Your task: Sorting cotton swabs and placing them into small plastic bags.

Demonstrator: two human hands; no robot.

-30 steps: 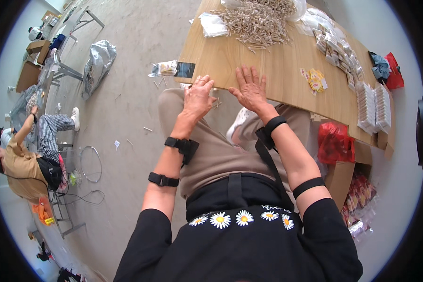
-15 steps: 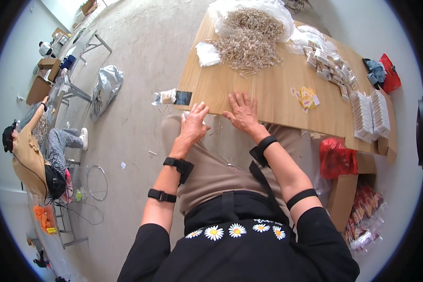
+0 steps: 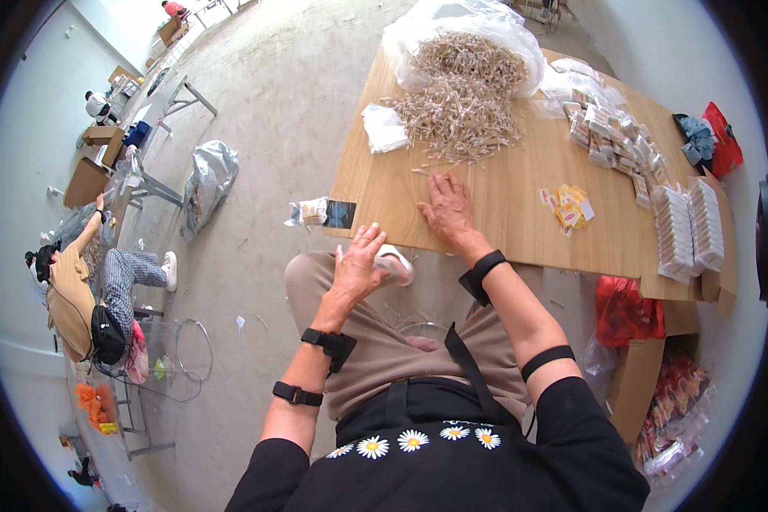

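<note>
My right hand (image 3: pixel 449 210) rests on the wooden table (image 3: pixel 503 226), palm down with fingers spread and nothing held. Just beyond its fingertips lies a large heap of thin pale sticks (image 3: pixel 456 124), perhaps cotton swabs, spilling from a clear plastic bag (image 3: pixel 520 34). My left hand (image 3: pixel 358 263) is by the table's near left edge, over my lap, fingers stretched out and nothing visible in it. Close to it, a dark flat rectangle (image 3: pixel 340 215) lies at the table corner, beside a clear packet of sticks (image 3: pixel 307 212). A white folded sheet or bag (image 3: pixel 385 128) touches the heap.
Yellow and white cards (image 3: pixel 568 209) lie right of my hand. Small filled packs (image 3: pixel 610 141) and stacked white boxes (image 3: pixel 672 232) line the table's right side. A red bag (image 3: pixel 627 307) and an open carton (image 3: pixel 636 375) stand below. Another person (image 3: pixel 72 299) works at a left-hand table.
My right hand has slid farther onto the table, closer to the heap. My left hand stays near the edge. The view has tilted, and a white shoe now shows beneath the table edge.
</note>
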